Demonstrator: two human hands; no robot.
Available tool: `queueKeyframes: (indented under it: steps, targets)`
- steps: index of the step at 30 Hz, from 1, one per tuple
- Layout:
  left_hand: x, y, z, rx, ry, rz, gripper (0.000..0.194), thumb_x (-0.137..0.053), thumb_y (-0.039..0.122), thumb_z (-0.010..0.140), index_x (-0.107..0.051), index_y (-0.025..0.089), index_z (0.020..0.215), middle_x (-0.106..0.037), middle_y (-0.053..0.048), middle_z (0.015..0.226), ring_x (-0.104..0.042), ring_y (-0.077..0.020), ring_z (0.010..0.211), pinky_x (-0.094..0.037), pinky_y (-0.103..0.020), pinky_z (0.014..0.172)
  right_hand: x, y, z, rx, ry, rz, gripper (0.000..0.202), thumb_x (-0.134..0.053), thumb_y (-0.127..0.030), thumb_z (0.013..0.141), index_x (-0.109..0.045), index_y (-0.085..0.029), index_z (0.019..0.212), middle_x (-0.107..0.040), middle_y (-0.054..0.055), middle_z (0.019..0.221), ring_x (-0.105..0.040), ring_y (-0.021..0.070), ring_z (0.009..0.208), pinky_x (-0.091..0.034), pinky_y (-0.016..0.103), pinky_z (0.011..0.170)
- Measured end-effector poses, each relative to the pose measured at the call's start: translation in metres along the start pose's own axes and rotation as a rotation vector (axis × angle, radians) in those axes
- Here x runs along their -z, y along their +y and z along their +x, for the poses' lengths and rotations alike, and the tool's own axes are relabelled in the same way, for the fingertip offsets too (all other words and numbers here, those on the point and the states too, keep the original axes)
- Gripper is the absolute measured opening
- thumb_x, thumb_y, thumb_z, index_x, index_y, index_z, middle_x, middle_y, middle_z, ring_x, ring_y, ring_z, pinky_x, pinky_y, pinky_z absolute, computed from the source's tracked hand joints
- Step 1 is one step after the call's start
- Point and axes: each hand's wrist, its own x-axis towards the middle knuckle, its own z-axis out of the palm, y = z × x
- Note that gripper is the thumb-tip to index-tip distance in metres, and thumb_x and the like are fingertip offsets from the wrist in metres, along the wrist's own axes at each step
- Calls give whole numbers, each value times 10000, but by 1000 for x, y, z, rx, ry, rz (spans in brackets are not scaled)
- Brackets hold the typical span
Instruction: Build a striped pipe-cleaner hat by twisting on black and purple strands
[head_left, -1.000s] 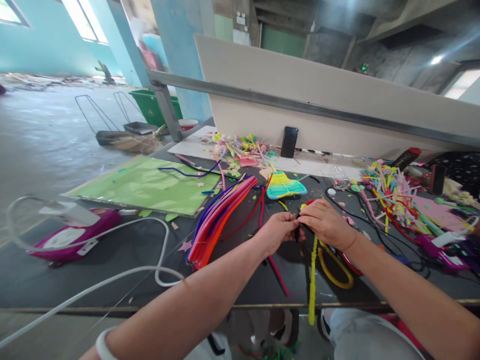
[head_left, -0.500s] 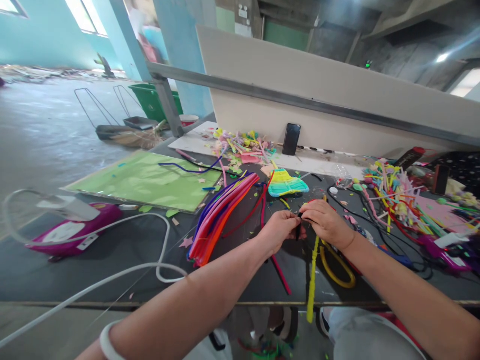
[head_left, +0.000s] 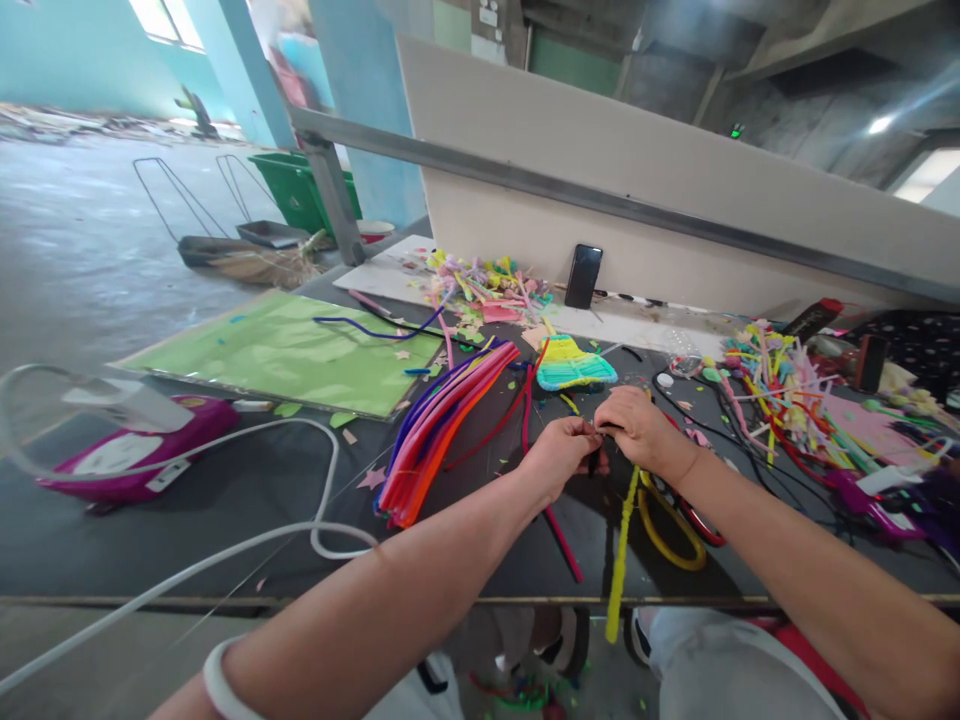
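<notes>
Over the dark table, my left hand (head_left: 562,455) and my right hand (head_left: 637,428) are fingertip to fingertip, both pinching a short black pipe cleaner (head_left: 594,463). Fingers cover most of it, and its dark end hangs below the left fingertips. Under my right hand a fuzzy yellow pipe cleaner (head_left: 621,565) runs down past the table's front edge, beside a bent yellow loop (head_left: 694,562). A flat yellow-and-turquoise pipe cleaner piece (head_left: 574,365) lies just beyond my hands. Left of them rests a bundle of pink, orange and purple pipe cleaners (head_left: 446,430).
A green sheet (head_left: 300,350) and a magenta glue-gun-like device (head_left: 142,450) with a white cord (head_left: 330,470) lie left. A phone (head_left: 583,277) leans against the back panel. Heaps of colourful pipe cleaner pieces (head_left: 495,285) lie behind, with more cords and pieces at right.
My right hand has shifted slightly left and up, its fingers now further over the black pipe cleaner. Both hands keep their pinch. The camera view has moved a little.
</notes>
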Motion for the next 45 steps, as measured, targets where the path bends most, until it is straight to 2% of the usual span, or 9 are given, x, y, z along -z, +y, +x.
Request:
queueKeyframes:
  steps: [8, 12, 16, 21, 25, 30, 35, 39, 45]
  targets:
    - [0, -2, 6, 6, 32, -22, 112, -644, 181, 756, -540, 140, 749, -577, 11, 556, -590, -110, 505, -537, -286, 602, 14, -6, 17, -401, -63, 332, 231, -628, -145, 731, -657, -204, 953, -685, 23, 886, -607, 152, 759, -468, 298, 720]
    - [-2, -1, 5, 13, 62, -1, 221, -693, 267, 731, -503, 154, 721, -561, 26, 528, -570, -106, 466, -539, -291, 569, 44, -32, -3, -559, 499, 493, 407, -574, -225, 817, -507, -263, 1216, -607, 61, 1158, -576, 166, 947, -471, 342, 840]
    - [-3, -2, 5, -62, 91, 70, 295, -668, 388, 740, -485, 164, 685, -552, 25, 498, -567, -118, 413, -461, -222, 452, 49, -68, -52, -806, 950, 727, 389, -607, -264, 807, -491, -281, 1177, -616, 47, 1048, -594, 164, 875, -499, 335, 766]
    - [2, 2, 5, -204, 160, 15, 304, -658, 426, 735, -512, 160, 724, -564, 26, 521, -580, -108, 443, -418, -187, 445, 8, -111, -106, -1116, 974, 1124, 200, -660, -219, 758, -601, -276, 941, -646, 4, 947, -626, 157, 821, -518, 301, 678]
    - [1, 20, -8, -279, 56, -166, 327, -706, 422, 698, -550, 141, 761, -589, 14, 584, -592, -106, 514, -477, -221, 547, -12, -134, -107, -1259, 903, 1412, 229, -717, -193, 716, -656, -242, 932, -677, 16, 968, -649, 171, 882, -525, 318, 757]
    - [-2, 40, -27, -327, -129, -292, 257, -697, 353, 737, -569, 129, 730, -578, 12, 581, -577, -104, 522, -516, -296, 683, -9, -141, -73, -1204, 867, 1625, 346, -754, -257, 692, -646, -258, 1021, -633, 33, 1175, -606, 176, 1053, -486, 331, 902]
    - [-2, 43, -30, -365, -161, -325, 245, -680, 327, 756, -540, 143, 676, -574, 17, 586, -581, -103, 538, -498, -266, 641, -6, -134, -30, -882, 905, 1652, 522, -709, -467, 701, -548, -332, 1178, -524, 28, 1343, -518, 228, 1188, -480, 411, 911]
    - [-2, 42, -29, -360, -122, -314, 249, -710, 337, 721, -553, 144, 723, -585, 18, 585, -599, -113, 543, -488, -249, 614, -4, -133, -5, -684, 986, 1494, 465, -692, -400, 729, -549, -335, 1167, -570, 12, 1283, -519, 223, 1187, -463, 415, 939]
    - [-3, 40, -29, -356, -135, -292, 270, -721, 353, 708, -562, 140, 758, -615, -4, 610, -631, -135, 589, -484, -242, 612, -2, -126, 6, -689, 1156, 1403, 282, -627, -371, 801, -595, -300, 1071, -675, 1, 1086, -609, 204, 1048, -492, 411, 893]
